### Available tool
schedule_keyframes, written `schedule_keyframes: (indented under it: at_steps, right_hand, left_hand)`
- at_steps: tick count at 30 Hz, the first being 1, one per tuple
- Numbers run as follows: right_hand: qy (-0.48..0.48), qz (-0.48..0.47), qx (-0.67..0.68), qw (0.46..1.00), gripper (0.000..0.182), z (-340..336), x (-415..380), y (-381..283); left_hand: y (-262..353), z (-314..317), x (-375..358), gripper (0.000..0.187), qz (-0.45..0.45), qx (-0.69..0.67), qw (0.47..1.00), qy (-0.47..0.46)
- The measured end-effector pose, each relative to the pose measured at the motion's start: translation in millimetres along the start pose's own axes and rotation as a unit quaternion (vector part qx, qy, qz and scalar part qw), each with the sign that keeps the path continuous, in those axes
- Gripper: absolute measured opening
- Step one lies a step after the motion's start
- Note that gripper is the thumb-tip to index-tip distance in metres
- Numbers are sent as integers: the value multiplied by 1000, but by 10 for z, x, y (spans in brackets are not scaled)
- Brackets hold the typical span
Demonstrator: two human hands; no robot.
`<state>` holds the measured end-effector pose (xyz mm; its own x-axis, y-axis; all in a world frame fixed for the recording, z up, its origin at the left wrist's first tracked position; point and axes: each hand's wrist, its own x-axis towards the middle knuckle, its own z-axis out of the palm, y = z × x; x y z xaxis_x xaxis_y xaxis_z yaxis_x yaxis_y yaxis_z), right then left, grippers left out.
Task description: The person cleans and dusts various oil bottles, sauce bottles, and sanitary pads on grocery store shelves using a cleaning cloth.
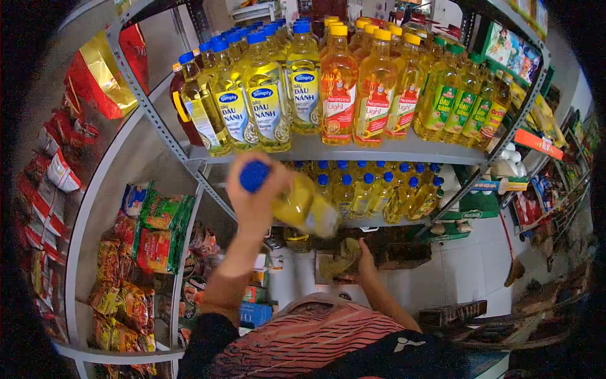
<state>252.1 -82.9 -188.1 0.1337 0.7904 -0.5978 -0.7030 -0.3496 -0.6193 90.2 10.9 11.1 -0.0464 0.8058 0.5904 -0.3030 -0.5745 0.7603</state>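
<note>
My left hand [252, 197] is raised in front of the shelf and grips a yellow oil bottle [302, 205] with a blue cap [254, 175]. The bottle lies tilted, cap to the left, just below the upper shelf [391, 151]. My right hand [365, 258] is lower down, reaching into an open cardboard box [391, 252] on the floor; what it touches there is unclear. Rows of blue-capped oil bottles [265, 101] and yellow-capped oil bottles [372, 88] stand on the upper shelf. More blue-capped bottles [379, 189] fill the shelf below.
A metal rack at left holds red and green snack packets [158, 234] and red bags [101, 69]. Green-capped oil bottles [461, 101] stand at the upper shelf's right end. Further shelving runs along the right. A white tiled floor [467, 265] lies below, with a crate [451, 312].
</note>
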Motion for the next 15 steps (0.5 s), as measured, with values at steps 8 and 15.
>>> schedule_keyframes:
  at_steps: [8,15]
  right_hand:
    - [22,-143,109,983,40,-997,311,93]
    - [7,-199,163,966,47,-1285,184,22]
  left_hand:
    - [148,336,989,20,109,57,992,12]
    - [-164,517,1486,15,156,53,984,-69]
